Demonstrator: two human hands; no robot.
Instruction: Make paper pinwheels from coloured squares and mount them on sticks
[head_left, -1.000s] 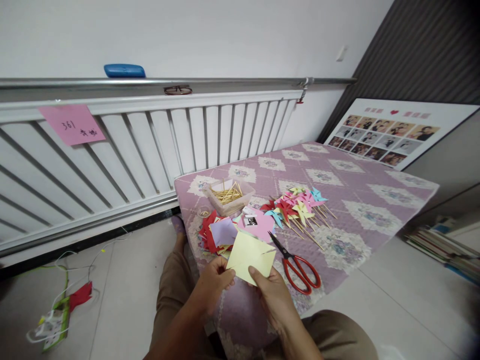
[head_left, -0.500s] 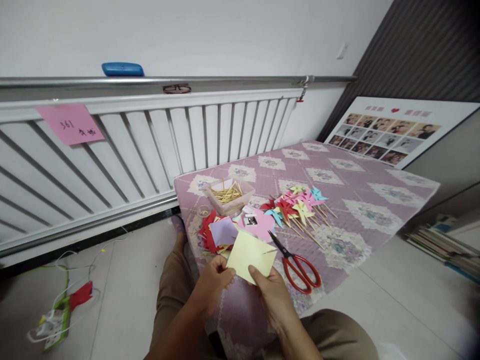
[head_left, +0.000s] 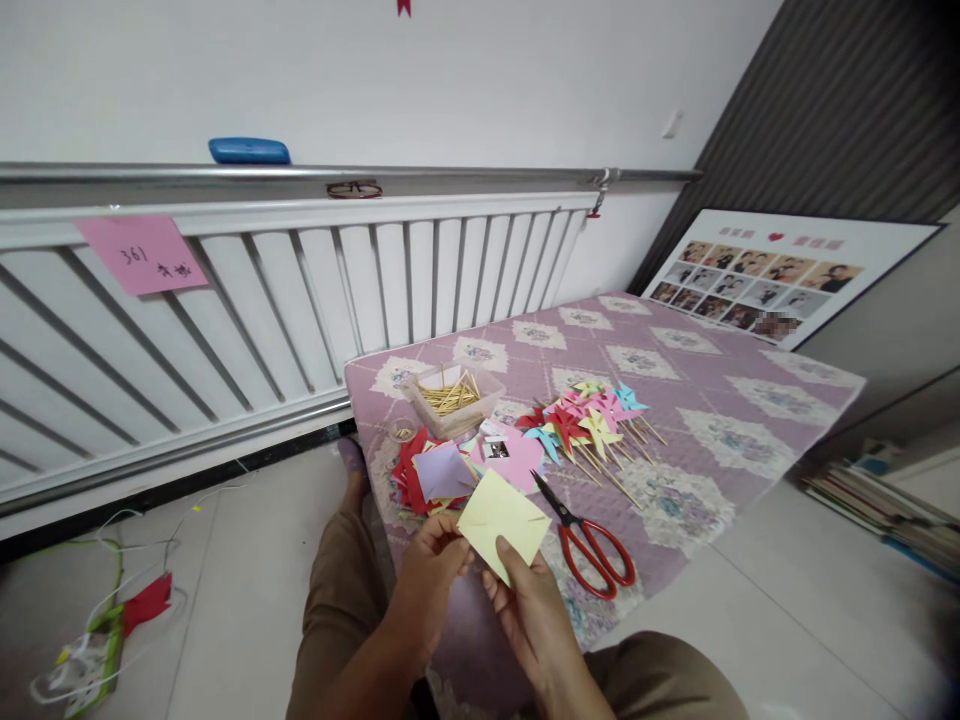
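A pale yellow paper square (head_left: 501, 512) with short slits near its left and right corners is in front of me, tilted up. My right hand (head_left: 531, 605) grips its lower edge, thumb on top and fingers beneath. My left hand (head_left: 431, 570) is closed at the left corner, thumb and fingertips pinched against the paper's edge. Just right of the square, black-bladed scissors (head_left: 589, 540) with red handles lie partly open on the tablecloth. Behind my left hand is a pile of red paper pieces (head_left: 409, 478) with a lilac paper square (head_left: 444, 471) on top.
A clear plastic box (head_left: 476, 410) holds many thin wooden sticks (head_left: 450, 392). Beside it stands a small round tub (head_left: 403, 431). Finished paper pinwheels (head_left: 592, 418) on sticks lie farther right, near pink paper (head_left: 521, 455). A white radiator (head_left: 450, 265) runs behind the patterned tablecloth (head_left: 697, 445).
The yellow square has turned slightly in my hands, and a slit near its left corner now shows. My right hand's fingers have shifted lower under the edge. The view has tilted a little.
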